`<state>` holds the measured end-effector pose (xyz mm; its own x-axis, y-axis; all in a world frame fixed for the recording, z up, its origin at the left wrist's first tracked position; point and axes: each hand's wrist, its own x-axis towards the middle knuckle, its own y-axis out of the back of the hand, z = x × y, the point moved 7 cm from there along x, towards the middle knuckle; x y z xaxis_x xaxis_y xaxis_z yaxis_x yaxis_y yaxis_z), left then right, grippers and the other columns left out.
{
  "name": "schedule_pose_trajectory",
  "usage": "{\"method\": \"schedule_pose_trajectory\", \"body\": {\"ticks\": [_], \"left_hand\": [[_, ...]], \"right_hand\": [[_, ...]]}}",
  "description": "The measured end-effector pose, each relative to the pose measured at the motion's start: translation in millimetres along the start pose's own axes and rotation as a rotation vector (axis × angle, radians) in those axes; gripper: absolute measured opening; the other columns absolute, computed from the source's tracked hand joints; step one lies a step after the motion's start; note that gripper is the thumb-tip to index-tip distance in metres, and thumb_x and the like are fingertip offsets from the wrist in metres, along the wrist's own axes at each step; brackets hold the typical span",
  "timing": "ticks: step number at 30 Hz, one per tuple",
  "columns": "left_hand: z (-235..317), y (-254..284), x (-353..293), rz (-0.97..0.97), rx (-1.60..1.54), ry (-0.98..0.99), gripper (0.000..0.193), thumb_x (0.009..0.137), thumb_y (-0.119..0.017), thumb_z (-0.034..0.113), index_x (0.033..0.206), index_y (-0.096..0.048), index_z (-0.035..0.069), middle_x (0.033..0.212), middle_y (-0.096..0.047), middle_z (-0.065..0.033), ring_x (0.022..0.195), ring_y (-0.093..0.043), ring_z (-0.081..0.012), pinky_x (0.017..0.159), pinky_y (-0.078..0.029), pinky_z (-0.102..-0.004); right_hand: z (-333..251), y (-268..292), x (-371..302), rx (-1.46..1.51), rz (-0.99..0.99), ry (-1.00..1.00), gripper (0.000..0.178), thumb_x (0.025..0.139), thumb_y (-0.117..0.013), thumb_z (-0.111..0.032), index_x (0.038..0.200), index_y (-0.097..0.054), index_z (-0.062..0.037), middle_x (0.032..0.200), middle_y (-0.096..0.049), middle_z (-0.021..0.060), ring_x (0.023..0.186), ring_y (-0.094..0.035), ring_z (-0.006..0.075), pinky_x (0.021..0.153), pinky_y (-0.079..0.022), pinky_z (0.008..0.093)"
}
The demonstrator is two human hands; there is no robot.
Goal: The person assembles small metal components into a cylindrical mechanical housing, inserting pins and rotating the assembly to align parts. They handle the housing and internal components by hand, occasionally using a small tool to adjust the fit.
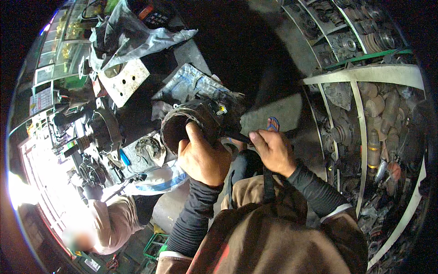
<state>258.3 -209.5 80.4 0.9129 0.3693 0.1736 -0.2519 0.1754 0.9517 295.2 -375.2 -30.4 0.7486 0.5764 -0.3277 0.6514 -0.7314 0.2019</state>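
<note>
My left hand (203, 157) is closed on the near rim of a stator ring (172, 118), a hollow round part with wire-like strands along its edge. One finger reaches into the opening, and the grip partly covers the rim. To the right, my right hand (274, 150) is wrapped round a dark tool handle (238, 135), thumb laid along it. This handle points left toward the ring; its far end is lost in shadow, so I cannot tell whether they touch. Behind the ring lies a crumpled blue-grey cloth (185, 84).
Shelves with pulleys and round metal parts (374, 107) fill the right. At left are a dark motor-like part (102, 130), a pale plate with holes (125, 82) and a draped grey cloth (137, 43). Another person (114, 221) works lower left, near a green crate (156, 244).
</note>
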Motion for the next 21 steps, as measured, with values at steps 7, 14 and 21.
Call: {"method": "schedule_pose_trajectory", "body": {"ticks": [7, 14, 21], "left_hand": [[1.1, 2.0, 2.7, -0.021, -0.016, -0.008, 0.057, 0.073, -0.073, 0.006, 0.126, -0.053, 0.000, 0.095, -0.075, -0.0191, 0.082, -0.067, -0.0468, 0.074, -0.054, -0.0510], [1.3, -0.5, 1.9, -0.026, -0.021, 0.012, 0.056, 0.072, -0.073, 0.007, 0.124, -0.053, 0.000, 0.094, -0.075, -0.0184, 0.082, -0.067, -0.0464, 0.074, -0.054, -0.0504], [5.8, 1.1, 3.2, -0.017, -0.025, -0.033, 0.053, 0.073, -0.071, 0.005, 0.123, -0.052, -0.001, 0.093, -0.075, -0.0165, 0.080, -0.068, -0.0451, 0.075, -0.054, -0.0491]], "right_hand": [[-23.7, 3.9, -13.8, -0.158, 0.173, 0.308, 0.034, 0.094, -0.079, -0.022, 0.114, -0.060, -0.0007, 0.106, -0.064, 0.0183, 0.098, -0.065, 0.0362, 0.093, -0.050, 0.0443], [0.7, -4.9, -3.3, 0.176, 0.131, 0.021, 0.040, 0.107, -0.062, -0.035, 0.088, -0.060, 0.0000, 0.078, -0.059, 0.0153, 0.074, -0.055, 0.0348, 0.071, -0.044, 0.0432], [-17.0, 1.6, -19.0, -0.431, 0.244, 0.359, 0.034, 0.090, -0.080, -0.026, 0.116, -0.070, -0.0066, 0.110, -0.067, 0.0125, 0.102, -0.064, 0.0342, 0.096, -0.044, 0.0489]]}}
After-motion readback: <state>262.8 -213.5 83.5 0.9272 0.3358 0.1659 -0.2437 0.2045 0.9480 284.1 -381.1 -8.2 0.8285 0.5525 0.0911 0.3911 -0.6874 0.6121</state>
